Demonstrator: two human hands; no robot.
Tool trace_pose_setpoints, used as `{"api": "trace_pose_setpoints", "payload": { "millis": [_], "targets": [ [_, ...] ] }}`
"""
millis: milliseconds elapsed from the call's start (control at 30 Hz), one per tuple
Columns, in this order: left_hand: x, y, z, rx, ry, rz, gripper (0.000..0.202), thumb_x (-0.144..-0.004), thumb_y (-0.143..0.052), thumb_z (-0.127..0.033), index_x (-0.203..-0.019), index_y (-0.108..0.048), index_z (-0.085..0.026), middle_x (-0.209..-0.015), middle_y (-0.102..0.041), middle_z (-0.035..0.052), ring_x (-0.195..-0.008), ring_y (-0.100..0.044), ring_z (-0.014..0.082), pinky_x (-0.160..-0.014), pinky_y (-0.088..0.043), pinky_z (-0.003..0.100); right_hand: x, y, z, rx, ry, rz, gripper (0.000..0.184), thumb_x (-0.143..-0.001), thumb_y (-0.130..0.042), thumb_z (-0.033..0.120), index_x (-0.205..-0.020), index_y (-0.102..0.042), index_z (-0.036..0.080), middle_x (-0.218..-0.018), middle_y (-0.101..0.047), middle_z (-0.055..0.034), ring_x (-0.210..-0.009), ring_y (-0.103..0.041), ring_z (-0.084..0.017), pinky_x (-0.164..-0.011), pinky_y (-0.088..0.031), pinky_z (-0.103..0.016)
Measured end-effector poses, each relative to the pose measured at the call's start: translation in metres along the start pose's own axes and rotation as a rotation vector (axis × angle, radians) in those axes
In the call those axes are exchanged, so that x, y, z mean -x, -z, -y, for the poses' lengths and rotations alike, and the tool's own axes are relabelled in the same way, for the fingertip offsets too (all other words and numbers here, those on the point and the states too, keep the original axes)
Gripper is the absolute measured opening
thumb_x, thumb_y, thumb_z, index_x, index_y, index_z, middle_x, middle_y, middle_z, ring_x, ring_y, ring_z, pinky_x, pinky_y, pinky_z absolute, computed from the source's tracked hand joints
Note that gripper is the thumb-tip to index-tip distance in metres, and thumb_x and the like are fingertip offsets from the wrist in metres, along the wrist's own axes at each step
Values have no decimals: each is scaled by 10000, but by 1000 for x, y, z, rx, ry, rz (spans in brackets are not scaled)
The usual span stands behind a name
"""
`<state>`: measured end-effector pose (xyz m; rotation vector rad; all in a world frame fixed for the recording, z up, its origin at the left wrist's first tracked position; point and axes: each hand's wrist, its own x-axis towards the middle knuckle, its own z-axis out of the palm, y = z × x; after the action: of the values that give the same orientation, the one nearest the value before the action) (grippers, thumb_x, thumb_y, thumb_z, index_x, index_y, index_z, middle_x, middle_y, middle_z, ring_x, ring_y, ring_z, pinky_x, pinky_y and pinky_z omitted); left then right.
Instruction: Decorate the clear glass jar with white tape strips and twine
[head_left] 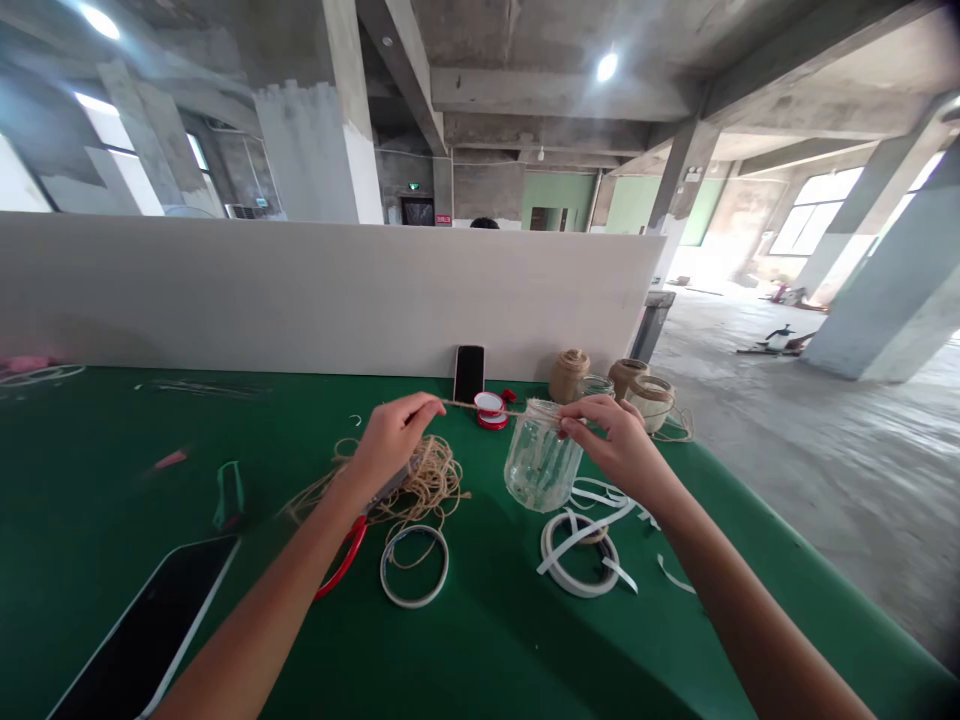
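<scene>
My left hand (394,440) is closed in a pinch on a strand of jute twine (480,407) stretched taut to the right. My right hand (619,440) grips the rim of a clear glass jar (541,462), holding it tilted above the green table (480,640), with the twine's other end at the jar's neck. Under my left hand lies a loose tangle of twine (424,485). Red-handled scissors (341,560) lie beneath my left forearm, partly hidden.
Two white tape rolls (414,567) (579,555) and peeled white strips (600,497) lie near the front. Twine-wrapped jars (649,398) and a twine spool (568,374) stand at the back by an upright phone (469,373) and a red-and-white lid (491,408). Another phone (150,630) lies front left. A white partition (300,295) borders the table.
</scene>
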<state>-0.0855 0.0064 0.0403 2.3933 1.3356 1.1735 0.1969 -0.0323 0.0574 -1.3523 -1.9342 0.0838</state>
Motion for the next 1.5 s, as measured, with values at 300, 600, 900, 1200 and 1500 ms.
{"api": "trace_pose_setpoints", "payload": {
  "millis": [300,600,900,1200,1500],
  "targets": [
    [-74,52,-53,-482,-434,-463,311,-922,-398,-312,-852,-660,-160,-673,-431,7,-665,-462,122,-628,-358,234,-5,-8,19,-160,-9,-144,176,-845,-469,286,-808,-633,232,-908,-641,-43,-970,-549,-226,-896,-360,-427],
    [-33,38,-24,-474,-267,93,286,-882,-420,-314,-775,-658,-197,-558,-561,-17,-461,-438,95,-474,-282,210,24,-36,0,-69,0,-9,180,-865,-452,250,-808,-622,238,-900,-626,-37,-1002,-531,-227,-1000,-158,-549],
    [26,20,36,-452,68,419,359,-830,-404,-303,-1160,-546,-298,-934,-669,15,-511,-534,111,-445,-335,206,41,-62,-4,-51,76,137,180,-871,-443,206,-834,-614,248,-850,-648,-26,-1045,-514,-230,-1013,-39,-595],
    [38,-14,-22,-311,-78,260,325,-827,-392,-152,-1122,-501,-234,-1110,-562,57,-1038,-511,223,-881,-405,384,48,-63,5,-59,58,135,183,-866,-445,196,-844,-616,256,-860,-656,-25,-1037,-527,-226,-1011,-41,-584],
    [55,-63,-64,-255,-66,189,37,-876,-442,-179,-878,-479,-185,-824,-584,30,-784,-560,196,-686,-440,316,44,-61,9,-97,-3,160,164,-840,-492,190,-817,-633,269,-836,-666,0,-1018,-534,-218,-1010,-21,-587]
  ]
}}
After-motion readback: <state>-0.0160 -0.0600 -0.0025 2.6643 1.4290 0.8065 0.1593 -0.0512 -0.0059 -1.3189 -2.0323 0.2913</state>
